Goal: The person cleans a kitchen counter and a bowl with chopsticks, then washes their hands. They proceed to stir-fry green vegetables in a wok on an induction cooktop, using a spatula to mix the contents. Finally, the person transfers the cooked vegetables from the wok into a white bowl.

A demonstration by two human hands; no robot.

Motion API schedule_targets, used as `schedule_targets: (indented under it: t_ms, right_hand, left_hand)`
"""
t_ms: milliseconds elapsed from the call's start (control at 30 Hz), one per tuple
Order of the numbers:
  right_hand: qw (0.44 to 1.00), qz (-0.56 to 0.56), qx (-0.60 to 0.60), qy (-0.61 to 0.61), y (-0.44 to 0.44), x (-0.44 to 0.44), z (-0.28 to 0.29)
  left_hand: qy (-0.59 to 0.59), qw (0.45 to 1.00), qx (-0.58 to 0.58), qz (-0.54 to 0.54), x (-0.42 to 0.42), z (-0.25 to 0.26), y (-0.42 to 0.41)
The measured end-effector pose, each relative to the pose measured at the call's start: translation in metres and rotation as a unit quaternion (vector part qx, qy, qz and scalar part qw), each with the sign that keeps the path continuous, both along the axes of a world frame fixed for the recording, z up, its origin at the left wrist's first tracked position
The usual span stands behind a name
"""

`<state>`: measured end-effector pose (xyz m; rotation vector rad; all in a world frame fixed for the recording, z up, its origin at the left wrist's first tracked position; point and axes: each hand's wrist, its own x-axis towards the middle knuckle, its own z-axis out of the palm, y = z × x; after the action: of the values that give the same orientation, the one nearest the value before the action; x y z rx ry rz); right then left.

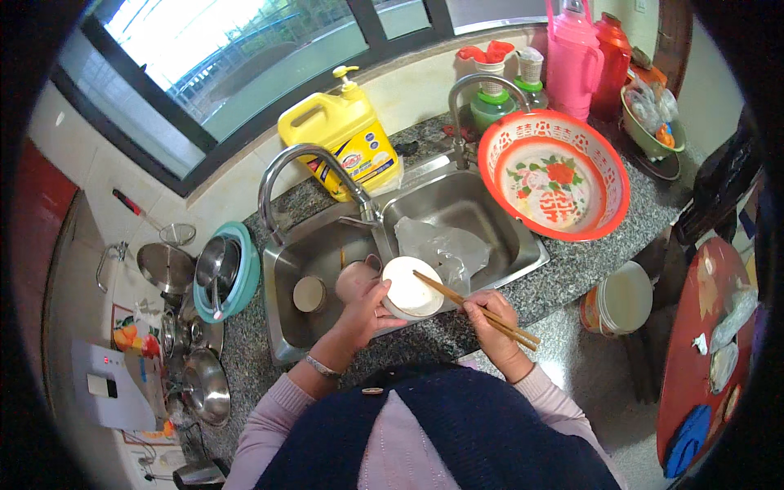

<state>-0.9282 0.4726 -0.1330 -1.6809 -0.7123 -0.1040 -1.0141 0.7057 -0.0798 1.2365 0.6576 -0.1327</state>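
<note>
My left hand (pixel 362 315) grips a white bowl (pixel 409 291) by its side, tilted over the front edge of the double sink. My right hand (pixel 492 324) holds wooden chopsticks (pixel 447 293), their tips reaching into the bowl. Below my left hand, the left basin (pixel 306 260) contains a pink cup (pixel 355 278) and a small beige cup (pixel 309 294). A chrome faucet (pixel 318 153) arches over that basin. In the right basin (pixel 471 190) lies a crumpled clear plastic bag (pixel 438 245), partly behind the bowl.
A red-rimmed enamel basin (pixel 554 174) overlaps the right sink edge. A yellow detergent jug (pixel 349 141) stands behind the faucet. Teal basins (pixel 228 272) and steel pans (pixel 205 386) are at left. Thermos flasks (pixel 572 67) stand back right; a bucket (pixel 618 300) is below the counter.
</note>
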Motion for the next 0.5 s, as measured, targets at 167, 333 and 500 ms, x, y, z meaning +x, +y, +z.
schedule_targets:
  t_ms: [167,333,500]
  right_hand:
    - [0.977,0.037,0.099,0.186,0.025,-0.006,-0.016]
    - [0.998,-0.043,-0.004,0.049,0.019,0.002,-0.019]
    - [0.995,-0.027,0.027,0.088,0.03,-0.005,-0.027]
  left_hand:
    - [-0.027,1.0,0.011,-0.011,0.025,0.002,0.006]
    - [-0.021,0.999,0.041,-0.007,0.034,-0.016,0.015]
    - [-0.02,0.994,0.104,-0.032,0.043,-0.018,0.012]
